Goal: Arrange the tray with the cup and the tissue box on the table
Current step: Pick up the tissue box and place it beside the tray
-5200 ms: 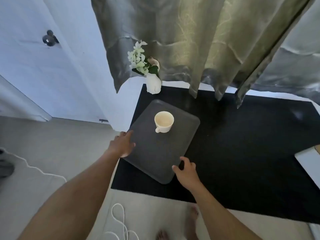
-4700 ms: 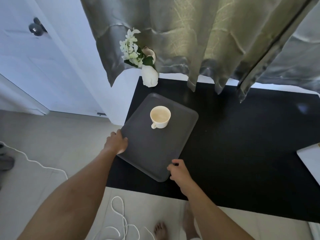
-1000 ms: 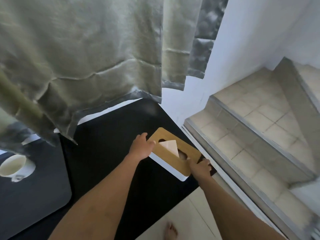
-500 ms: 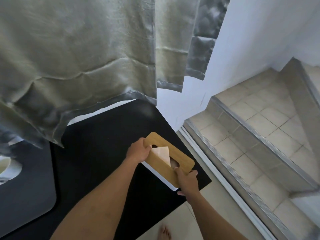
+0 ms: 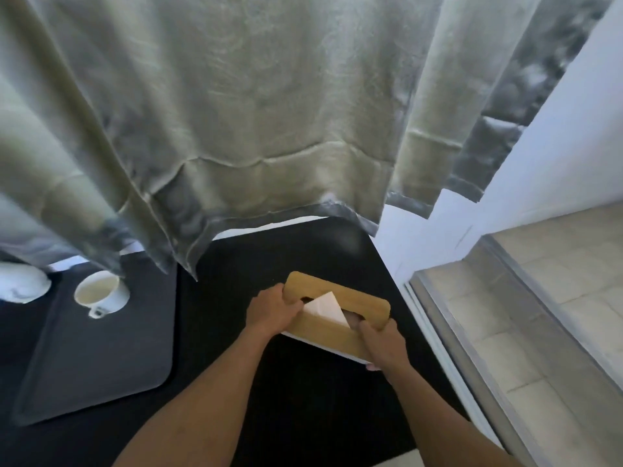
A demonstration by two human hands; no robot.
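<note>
The tissue box (image 5: pixel 364 305), white with a wooden lid and a tissue sticking out of its slot, is near the right end of the black table (image 5: pixel 303 382). My left hand (image 5: pixel 271 310) grips its left end and my right hand (image 5: pixel 382 343) grips its near right corner. To the left lies the grey tray (image 5: pixel 101 358) with the cream cup (image 5: pixel 99 294) standing at its far edge. I cannot tell whether the box rests on the table or is lifted off it.
A grey-green curtain (image 5: pixel 253 129) hangs over the table's far side, its hem just above the cup. A white vase (image 5: pixel 20 284) stands at the far left. Right of the table are a white wall and a tiled step (image 5: pixel 539 315).
Both hands have closed on the tissue box and carried it left, away from the table's right edge. The view has swung left, so the tray and cup are back in sight.
</note>
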